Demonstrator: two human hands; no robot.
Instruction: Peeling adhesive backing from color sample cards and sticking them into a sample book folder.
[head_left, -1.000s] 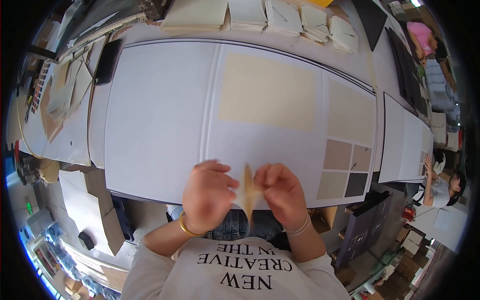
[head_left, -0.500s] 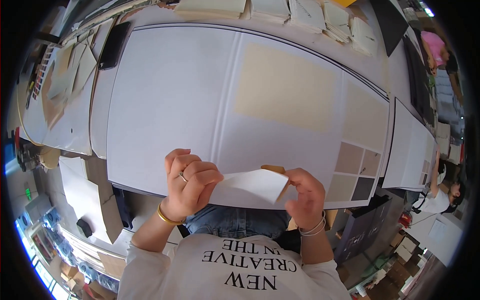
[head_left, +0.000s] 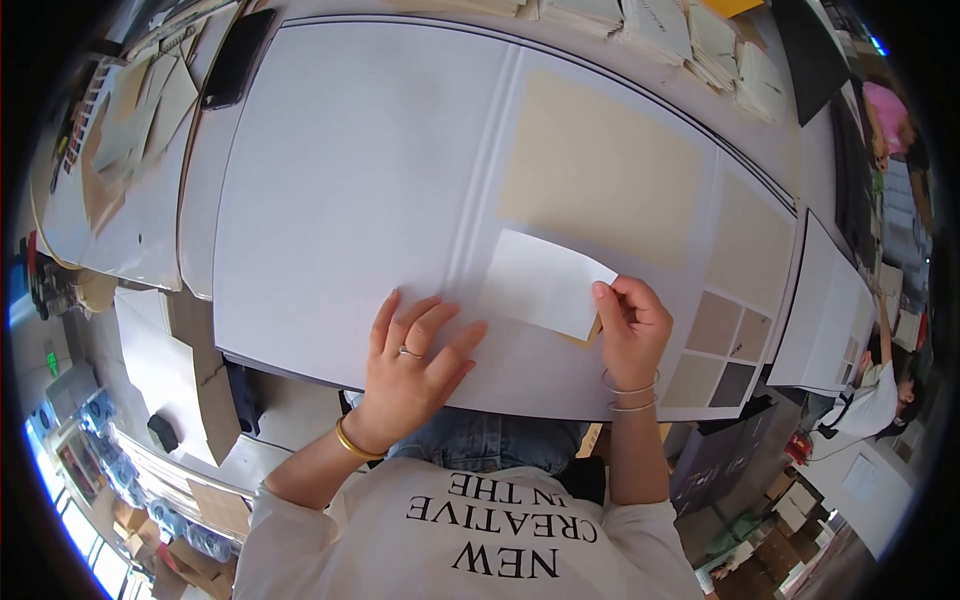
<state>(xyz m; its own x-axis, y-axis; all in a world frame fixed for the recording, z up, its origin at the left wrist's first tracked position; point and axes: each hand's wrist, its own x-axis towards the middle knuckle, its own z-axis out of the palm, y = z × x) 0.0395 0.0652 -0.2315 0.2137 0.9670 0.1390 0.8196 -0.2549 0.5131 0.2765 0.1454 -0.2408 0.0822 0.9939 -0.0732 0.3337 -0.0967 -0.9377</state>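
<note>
My right hand (head_left: 637, 335) pinches the right end of a white rectangular card (head_left: 548, 284) between thumb and fingers. A tan edge shows beneath the card near the fingertips. It is held low over a large white folding board (head_left: 340, 180), just below a cream panel (head_left: 602, 160); whether it touches the board I cannot tell. My left hand (head_left: 415, 350) holds nothing. Its fingers are spread over the board's near part, left of the card, with a ring on one finger. Smaller beige, pinkish and dark grey swatches (head_left: 715, 322) lie along the board's right side.
A black phone (head_left: 238, 60) lies beyond the board's far left corner. Stacks of paper pieces (head_left: 650, 30) line the far edge. Loose sheets (head_left: 150, 125) sit on the left table. On the right are another board (head_left: 815, 310) and a person in white (head_left: 880, 410).
My right hand has carried the card forward and slightly right, turning its white face flat toward the board. My left hand has let go of the card's left end and spread its fingers.
</note>
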